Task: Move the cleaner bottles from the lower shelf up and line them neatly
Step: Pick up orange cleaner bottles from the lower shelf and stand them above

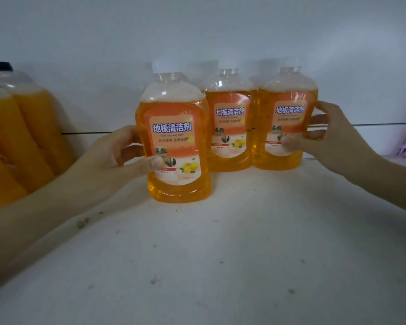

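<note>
Both hands grip bottles: left hand [117, 152] the forward bottle [177, 146] at nine o'clock, right hand [326, 134] the three o'clock bottle [288, 123], so lining looks unfinished.

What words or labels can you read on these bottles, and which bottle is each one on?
"地板清洁剂": left bottle, held by the left hand.
"地板清洁剂": middle bottle.
"地板清洁剂": right bottle, held by the right hand.
The smaller lines under each title are too blurred to read.
The big jugs on the left show no text.
</note>
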`<action>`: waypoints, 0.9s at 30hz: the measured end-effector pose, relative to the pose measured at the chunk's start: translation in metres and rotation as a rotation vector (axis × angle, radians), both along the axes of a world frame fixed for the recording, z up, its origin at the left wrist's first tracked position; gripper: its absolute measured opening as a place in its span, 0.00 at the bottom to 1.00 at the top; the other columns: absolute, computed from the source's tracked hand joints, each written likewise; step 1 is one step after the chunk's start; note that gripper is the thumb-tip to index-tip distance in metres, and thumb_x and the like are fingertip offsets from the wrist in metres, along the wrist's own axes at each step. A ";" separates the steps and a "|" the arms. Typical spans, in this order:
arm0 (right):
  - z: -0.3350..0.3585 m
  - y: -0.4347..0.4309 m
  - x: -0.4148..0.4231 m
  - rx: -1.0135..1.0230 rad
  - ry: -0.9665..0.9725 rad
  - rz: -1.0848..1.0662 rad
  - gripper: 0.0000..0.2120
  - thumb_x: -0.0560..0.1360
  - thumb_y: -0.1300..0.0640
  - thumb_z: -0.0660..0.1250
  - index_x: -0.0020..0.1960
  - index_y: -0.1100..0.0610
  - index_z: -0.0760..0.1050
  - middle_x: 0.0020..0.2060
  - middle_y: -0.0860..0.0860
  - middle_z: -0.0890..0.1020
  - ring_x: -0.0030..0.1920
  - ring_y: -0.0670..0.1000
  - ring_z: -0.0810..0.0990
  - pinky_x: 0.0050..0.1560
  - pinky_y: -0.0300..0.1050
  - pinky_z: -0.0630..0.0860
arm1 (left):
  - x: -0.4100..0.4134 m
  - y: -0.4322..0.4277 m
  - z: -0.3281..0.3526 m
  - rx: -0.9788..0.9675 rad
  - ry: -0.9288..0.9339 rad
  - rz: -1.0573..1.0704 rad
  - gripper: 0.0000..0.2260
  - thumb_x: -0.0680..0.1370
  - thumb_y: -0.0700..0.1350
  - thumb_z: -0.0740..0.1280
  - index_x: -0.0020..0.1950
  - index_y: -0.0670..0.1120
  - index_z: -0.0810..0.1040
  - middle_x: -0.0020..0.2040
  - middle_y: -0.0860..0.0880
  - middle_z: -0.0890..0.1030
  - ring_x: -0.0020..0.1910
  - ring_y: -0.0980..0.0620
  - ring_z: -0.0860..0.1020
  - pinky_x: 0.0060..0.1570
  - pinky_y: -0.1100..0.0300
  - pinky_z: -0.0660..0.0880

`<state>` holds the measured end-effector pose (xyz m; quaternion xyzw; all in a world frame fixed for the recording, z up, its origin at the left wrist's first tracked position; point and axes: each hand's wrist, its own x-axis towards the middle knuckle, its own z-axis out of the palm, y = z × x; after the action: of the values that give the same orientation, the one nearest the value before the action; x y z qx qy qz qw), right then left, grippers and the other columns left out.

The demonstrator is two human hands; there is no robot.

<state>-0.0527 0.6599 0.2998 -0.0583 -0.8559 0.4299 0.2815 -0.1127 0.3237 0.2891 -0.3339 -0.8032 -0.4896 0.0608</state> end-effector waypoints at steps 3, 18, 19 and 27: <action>-0.005 -0.009 0.010 0.344 0.172 -0.177 0.46 0.67 0.51 0.74 0.74 0.60 0.50 0.70 0.59 0.58 0.70 0.55 0.61 0.65 0.41 0.61 | 0.007 0.002 0.004 0.025 -0.002 -0.011 0.35 0.59 0.70 0.71 0.60 0.52 0.75 0.57 0.52 0.81 0.57 0.53 0.79 0.58 0.49 0.76; -0.029 -0.037 0.024 0.705 -0.053 0.616 0.23 0.70 0.27 0.50 0.61 0.34 0.62 0.62 0.29 0.64 0.66 0.33 0.61 0.63 0.23 0.54 | 0.011 0.011 0.011 0.096 -0.022 -0.005 0.29 0.66 0.52 0.67 0.66 0.45 0.71 0.60 0.51 0.79 0.57 0.56 0.78 0.58 0.58 0.76; -0.029 -0.038 0.024 0.710 -0.067 0.630 0.23 0.70 0.27 0.50 0.61 0.34 0.63 0.61 0.29 0.65 0.65 0.34 0.62 0.63 0.24 0.55 | 0.011 0.012 0.011 0.088 -0.008 0.001 0.28 0.67 0.51 0.67 0.65 0.45 0.70 0.60 0.52 0.78 0.57 0.57 0.78 0.57 0.63 0.76; -0.026 -0.040 0.026 0.727 -0.197 0.625 0.16 0.71 0.36 0.56 0.58 0.33 0.64 0.59 0.30 0.67 0.62 0.31 0.64 0.60 0.22 0.57 | 0.017 0.012 0.015 -0.083 0.291 0.241 0.41 0.67 0.56 0.65 0.76 0.46 0.52 0.68 0.51 0.64 0.59 0.60 0.67 0.54 0.68 0.66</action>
<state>-0.0271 0.6196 0.2734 0.2630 -0.9497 0.1598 0.0590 -0.0953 0.3353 0.3045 -0.3047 -0.8397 -0.3917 0.2206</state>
